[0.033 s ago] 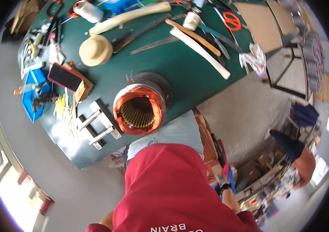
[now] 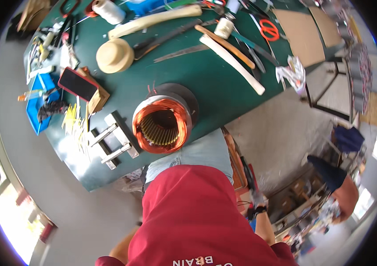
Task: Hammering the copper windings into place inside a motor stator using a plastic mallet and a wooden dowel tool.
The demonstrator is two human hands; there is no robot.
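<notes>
One green workbench (image 2: 224, 84) fills the upper half of the view, crowded with tools, and the person in a red shirt (image 2: 197, 217) sits at its near edge. On the bench just in front of the person stands a motor stator (image 2: 164, 124), its grey housing wound with bright copper coils around an open, slotted bore. Neither hand is on it. The right hand (image 2: 257, 200) hangs down at the person's right side, well away from the bench, wearing a wrist strap; it looks closed around a dark, slim tool handle (image 2: 247, 174) that rises from it, though the grip is too small to read with certainty. The left hand is out of view; only a bare forearm (image 2: 122, 248) shows at the lower edge, so I cannot tell its state.

Left of the stator lies a grey metal clamp block (image 2: 113, 139), with a scatter of yellow strips (image 2: 71, 122) beside it. Further back are long pale wooden sticks (image 2: 235, 64), a tan round mallet head (image 2: 114, 55), a dark phone with a red edge (image 2: 77, 83), a blue tray (image 2: 42, 104) and orange-handled scissors (image 2: 269, 30).
</notes>
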